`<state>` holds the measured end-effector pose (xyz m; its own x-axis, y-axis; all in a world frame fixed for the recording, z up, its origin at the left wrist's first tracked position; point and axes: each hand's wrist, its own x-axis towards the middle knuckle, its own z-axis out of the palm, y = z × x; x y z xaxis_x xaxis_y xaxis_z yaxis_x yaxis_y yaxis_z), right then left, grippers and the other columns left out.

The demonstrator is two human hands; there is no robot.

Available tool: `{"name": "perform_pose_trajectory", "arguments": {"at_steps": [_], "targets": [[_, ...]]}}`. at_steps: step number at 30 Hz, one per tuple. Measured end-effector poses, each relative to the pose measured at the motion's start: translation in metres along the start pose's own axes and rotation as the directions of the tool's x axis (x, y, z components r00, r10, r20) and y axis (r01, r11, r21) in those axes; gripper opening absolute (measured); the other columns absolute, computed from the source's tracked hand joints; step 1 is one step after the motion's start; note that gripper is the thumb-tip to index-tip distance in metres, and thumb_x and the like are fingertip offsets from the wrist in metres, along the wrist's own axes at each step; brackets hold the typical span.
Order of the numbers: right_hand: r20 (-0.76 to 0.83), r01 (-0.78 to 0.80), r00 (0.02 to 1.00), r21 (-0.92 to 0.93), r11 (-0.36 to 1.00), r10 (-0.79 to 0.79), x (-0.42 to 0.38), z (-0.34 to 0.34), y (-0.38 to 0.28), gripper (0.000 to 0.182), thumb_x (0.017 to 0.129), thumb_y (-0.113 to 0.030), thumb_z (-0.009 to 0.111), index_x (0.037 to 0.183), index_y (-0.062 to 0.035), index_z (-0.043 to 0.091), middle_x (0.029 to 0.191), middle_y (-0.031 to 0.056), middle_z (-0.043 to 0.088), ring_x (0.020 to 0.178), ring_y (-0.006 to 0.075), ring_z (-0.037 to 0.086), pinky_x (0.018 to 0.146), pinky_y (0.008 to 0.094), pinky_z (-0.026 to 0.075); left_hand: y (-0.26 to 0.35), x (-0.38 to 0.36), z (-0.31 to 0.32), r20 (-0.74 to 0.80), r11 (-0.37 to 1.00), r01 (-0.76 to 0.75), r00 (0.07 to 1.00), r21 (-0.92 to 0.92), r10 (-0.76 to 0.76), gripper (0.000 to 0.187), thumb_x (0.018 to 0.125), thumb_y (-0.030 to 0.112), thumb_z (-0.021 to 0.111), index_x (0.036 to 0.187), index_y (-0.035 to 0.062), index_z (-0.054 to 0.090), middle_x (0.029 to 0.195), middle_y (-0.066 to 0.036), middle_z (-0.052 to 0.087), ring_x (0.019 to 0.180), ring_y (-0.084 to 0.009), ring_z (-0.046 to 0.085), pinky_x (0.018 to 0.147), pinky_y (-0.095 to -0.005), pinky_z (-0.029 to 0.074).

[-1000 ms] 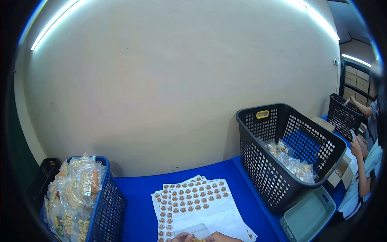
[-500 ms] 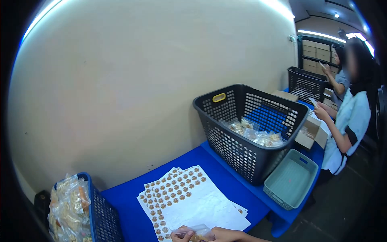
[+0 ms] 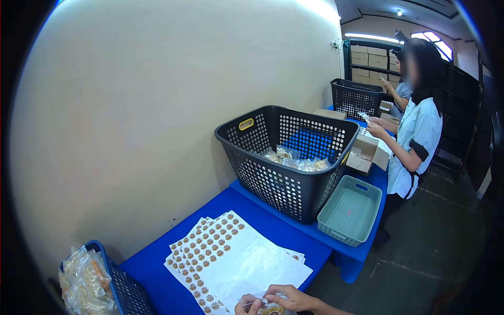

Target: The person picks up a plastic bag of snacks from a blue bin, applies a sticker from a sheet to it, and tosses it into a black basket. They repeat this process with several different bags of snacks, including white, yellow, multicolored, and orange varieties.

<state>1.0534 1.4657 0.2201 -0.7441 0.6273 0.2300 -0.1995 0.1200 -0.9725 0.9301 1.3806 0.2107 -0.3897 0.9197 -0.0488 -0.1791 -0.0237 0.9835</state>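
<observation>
Blue cloth covers the table (image 3: 283, 231) beside a beige wall (image 3: 147, 105). At the lower frame edge, a small clear plastic bag with yellowish contents (image 3: 274, 310) is held near the round-stickered white sheets (image 3: 241, 268). Left hand (image 3: 247, 305) and right hand (image 3: 290, 298) each have a closed, pinching grip on its upper part. Judged step: handling the bag's mouth; this calls for light, steady fingertip control. Beyond stands a black perforated basket (image 3: 273, 184). The bag's lower part is cut off; its seal is indistinct.

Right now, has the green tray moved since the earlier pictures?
No. The green tray still sits beside the large black basket, in the same place against it; only the camera's view has swung.
</observation>
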Motion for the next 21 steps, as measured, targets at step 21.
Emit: {"name": "perform_pose_trajectory", "arguments": {"at_steps": [21], "targets": [[0.076, 0.008, 0.997, 0.188, 0.982, -0.023, -0.025, 0.077, 0.007, 0.011, 0.079, -0.013, 0.049, 0.08, -0.0021, 0.048, 0.072, 0.0051, 0.051, 0.068, 0.0113, 0.049, 0.061, 0.024, 0.04, 0.004, -0.046, -0.073, 0.191, 0.959, -0.218, 0.964, 0.184, 0.183, 0.004, 0.075, 0.005, 0.055, 0.074, 0.0014, 0.053, 0.068, -0.003, 0.055, 0.064, -0.0098, 0.052, 0.058, -0.0218, 0.042]]}}
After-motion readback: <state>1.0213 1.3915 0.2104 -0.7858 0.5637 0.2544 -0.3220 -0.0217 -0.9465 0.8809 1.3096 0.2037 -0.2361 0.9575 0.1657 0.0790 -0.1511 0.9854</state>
